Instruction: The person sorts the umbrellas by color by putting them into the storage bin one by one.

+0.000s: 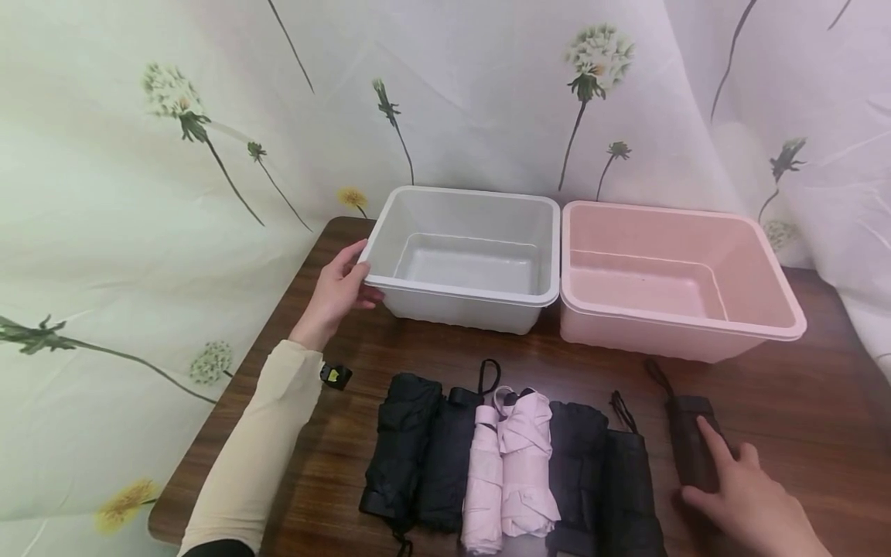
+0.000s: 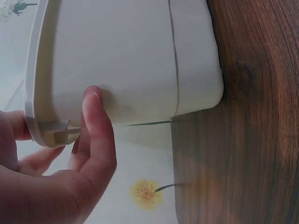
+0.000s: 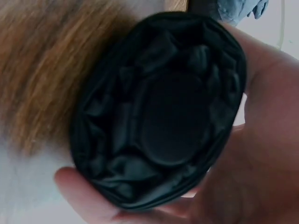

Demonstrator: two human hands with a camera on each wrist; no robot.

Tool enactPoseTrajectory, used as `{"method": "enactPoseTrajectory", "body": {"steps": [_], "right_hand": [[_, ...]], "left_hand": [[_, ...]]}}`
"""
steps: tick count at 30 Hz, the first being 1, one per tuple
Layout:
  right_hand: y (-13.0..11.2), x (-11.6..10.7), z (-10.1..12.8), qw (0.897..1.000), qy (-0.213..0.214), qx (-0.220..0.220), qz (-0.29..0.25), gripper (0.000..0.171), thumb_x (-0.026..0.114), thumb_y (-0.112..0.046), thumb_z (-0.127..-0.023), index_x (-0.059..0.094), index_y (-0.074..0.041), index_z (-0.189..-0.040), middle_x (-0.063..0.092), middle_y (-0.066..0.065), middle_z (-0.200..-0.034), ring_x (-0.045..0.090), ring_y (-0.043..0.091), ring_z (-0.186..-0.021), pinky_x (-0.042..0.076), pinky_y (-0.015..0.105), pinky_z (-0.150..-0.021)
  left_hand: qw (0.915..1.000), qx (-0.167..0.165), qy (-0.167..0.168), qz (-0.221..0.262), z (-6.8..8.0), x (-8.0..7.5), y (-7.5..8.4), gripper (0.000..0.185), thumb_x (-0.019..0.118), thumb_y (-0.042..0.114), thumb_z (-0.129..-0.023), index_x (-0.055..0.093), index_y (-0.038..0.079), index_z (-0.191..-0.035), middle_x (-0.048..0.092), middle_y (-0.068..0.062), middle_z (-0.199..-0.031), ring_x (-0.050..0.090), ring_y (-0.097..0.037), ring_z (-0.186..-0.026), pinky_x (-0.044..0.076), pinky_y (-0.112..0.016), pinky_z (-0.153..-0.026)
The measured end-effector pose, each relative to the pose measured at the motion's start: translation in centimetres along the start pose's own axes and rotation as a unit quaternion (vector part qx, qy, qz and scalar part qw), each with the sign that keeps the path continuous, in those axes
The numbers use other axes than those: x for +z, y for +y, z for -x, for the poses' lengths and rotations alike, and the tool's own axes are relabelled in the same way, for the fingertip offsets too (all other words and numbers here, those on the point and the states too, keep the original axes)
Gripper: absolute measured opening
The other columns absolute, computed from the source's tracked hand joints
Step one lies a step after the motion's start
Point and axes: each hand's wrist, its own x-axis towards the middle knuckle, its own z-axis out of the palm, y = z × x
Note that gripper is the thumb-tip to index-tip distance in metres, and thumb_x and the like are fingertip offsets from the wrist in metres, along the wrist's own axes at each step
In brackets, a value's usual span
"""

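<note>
My left hand (image 1: 339, 288) grips the left rim of a light grey plastic bin (image 1: 459, 302); the left wrist view shows a bent finger (image 2: 99, 116) against the bin's outer wall. At the right, my right hand (image 1: 755, 495) holds a black folded umbrella (image 1: 689, 433), thumb on one side and fingers on the other. The right wrist view shows the umbrella's dark end (image 3: 175, 116) close up, with the hand around it. Left of this umbrella lies a row of folded umbrellas, among them a black one (image 1: 629, 487) and a pale pink one (image 1: 527, 464).
A pink bin (image 1: 668, 333) stands beside the grey one, both at the back of the dark wooden table (image 1: 334, 464). More black umbrellas (image 1: 401, 449) lie at the row's left end. A flower-printed cloth (image 1: 473, 93) hangs behind the table.
</note>
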Motion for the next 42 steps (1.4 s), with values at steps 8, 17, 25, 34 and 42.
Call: {"method": "enactPoseTrajectory", "body": {"steps": [8,17,25,34,42], "right_hand": [[0.4,-0.3,0.0,0.999,0.027,-0.022,-0.023,0.114,0.053,-0.072,-0.067,0.000,-0.003,-0.142,0.029,0.042,-0.110,0.055,0.040,-0.072,0.044,0.049,-0.054],[0.8,-0.6,0.2,0.993,0.075,-0.074,-0.044,0.106,0.055,-0.063,-0.075,0.006,0.007,-0.138,0.031,0.043,-0.113,0.048,0.050,-0.091,0.045,0.053,-0.064],[-0.5,-1.4,2.1,0.980,0.131,-0.132,-0.065,0.097,0.064,-0.049,-0.075,0.014,0.005,-0.138,0.040,0.036,-0.113,0.050,0.040,-0.090,0.046,0.045,-0.062],[-2.1,-3.3,5.2,0.962,0.184,-0.189,-0.066,0.094,0.070,-0.042,-0.073,0.018,-0.006,-0.142,0.042,0.027,-0.121,0.051,0.038,-0.095,0.045,0.039,-0.062],[-3.3,-5.5,6.8,0.941,0.234,-0.216,-0.112,0.089,0.071,-0.035,-0.074,0.016,-0.027,-0.143,0.041,0.021,-0.129,0.054,0.009,-0.092,0.041,0.016,-0.055]], "left_hand": [[0.9997,0.003,0.000,-0.023,-0.1,-0.2,-0.2,0.044,0.041,0.030,-0.094,0.032,0.031,-0.137,0.051,-0.013,-0.110,0.062,-0.037,-0.086,0.053,-0.041,-0.065],[0.9995,0.001,-0.003,-0.033,-0.2,-0.3,-0.1,0.044,0.043,0.032,-0.093,0.033,0.031,-0.137,0.051,-0.013,-0.110,0.063,-0.033,-0.084,0.053,-0.037,-0.063],[0.9995,0.007,-0.003,-0.031,-0.2,-0.3,-0.2,0.044,0.043,0.030,-0.094,0.033,0.030,-0.137,0.052,-0.013,-0.110,0.063,-0.033,-0.081,0.053,-0.038,-0.063],[0.9997,0.000,-0.005,-0.025,0.1,-0.5,0.0,0.045,0.043,0.030,-0.094,0.033,0.029,-0.137,0.051,-0.013,-0.109,0.063,-0.036,-0.084,0.053,-0.040,-0.064],[0.9998,0.001,-0.003,-0.022,0.0,-0.4,0.0,0.044,0.044,0.031,-0.094,0.033,0.031,-0.137,0.052,-0.013,-0.109,0.062,-0.038,-0.085,0.052,-0.043,-0.067]]}}
